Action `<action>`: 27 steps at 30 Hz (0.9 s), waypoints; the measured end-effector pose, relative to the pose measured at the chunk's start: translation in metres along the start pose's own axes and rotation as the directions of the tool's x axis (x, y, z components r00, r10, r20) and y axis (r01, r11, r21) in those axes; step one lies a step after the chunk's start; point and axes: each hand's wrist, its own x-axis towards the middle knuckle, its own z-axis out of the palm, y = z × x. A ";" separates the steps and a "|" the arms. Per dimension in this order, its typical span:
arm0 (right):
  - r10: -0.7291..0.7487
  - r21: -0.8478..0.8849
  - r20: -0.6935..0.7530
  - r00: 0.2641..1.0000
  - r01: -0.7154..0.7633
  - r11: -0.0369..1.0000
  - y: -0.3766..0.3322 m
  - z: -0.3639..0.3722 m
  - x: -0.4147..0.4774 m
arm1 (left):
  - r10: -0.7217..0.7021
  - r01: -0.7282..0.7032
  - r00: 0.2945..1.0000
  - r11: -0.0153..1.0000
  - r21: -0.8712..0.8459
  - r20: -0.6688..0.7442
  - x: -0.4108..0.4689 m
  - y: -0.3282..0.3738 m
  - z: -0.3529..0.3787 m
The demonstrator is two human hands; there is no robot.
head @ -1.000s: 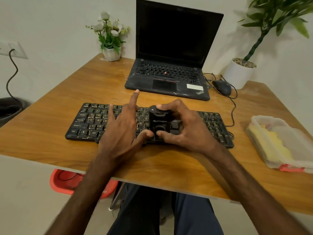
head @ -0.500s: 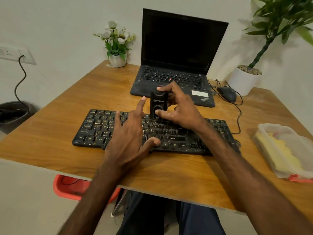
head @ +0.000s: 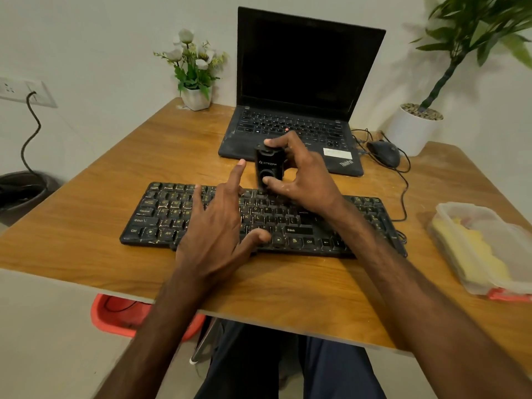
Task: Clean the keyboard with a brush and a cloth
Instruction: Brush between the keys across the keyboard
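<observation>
Gripping the black brush (head: 269,170) at the keyboard's (head: 161,217) twelve o'clock edge, your right hand (head: 308,180) fingers clench it; left hand (head: 218,226) lies flat, released.

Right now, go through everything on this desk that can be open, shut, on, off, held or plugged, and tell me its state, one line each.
laptop: lid open, screen dark.
keyboard: flat on the desk, dusty.
black brush tool: upright at the keyboard's far edge, held.
right hand: shut on the brush tool.
left hand: open, spread on the keys.
plastic container: lid on, yellow cloth inside.
wall socket: cable plugged in.
</observation>
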 end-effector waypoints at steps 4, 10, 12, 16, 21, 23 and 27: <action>-0.006 -0.071 -0.029 1.000 0.004 0.997 0.003 -0.005 0.002 | -0.002 0.002 1.000 1.000 -0.003 -0.007 -0.001 0.000 0.001; -0.068 0.039 0.034 0.997 0.067 0.997 -0.009 0.005 -0.007 | 0.009 -0.010 1.000 0.999 0.034 0.014 0.001 -0.005 0.004; -0.025 -0.058 0.020 1.000 0.026 0.998 0.002 0.000 -0.005 | 0.008 -0.008 1.000 0.999 0.038 0.020 0.000 -0.005 0.004; 0.132 0.093 -0.077 0.988 -0.125 0.988 0.000 -0.013 -0.008 | 0.007 -0.008 1.000 1.000 0.027 0.023 0.000 -0.005 0.003; 0.098 0.319 0.138 0.986 -0.138 0.938 -0.028 -0.005 -0.027 | 0.042 -0.043 0.999 0.999 0.032 0.028 0.001 -0.008 0.004; 0.101 0.207 0.093 0.990 -0.119 0.971 -0.027 -0.006 -0.025 | 0.032 -0.033 0.999 0.999 0.033 0.031 0.001 -0.009 0.004; 0.127 0.174 0.026 0.992 -0.130 0.976 -0.024 -0.012 -0.024 | 0.001 -0.001 0.999 1.000 0.002 0.041 0.000 -0.004 0.002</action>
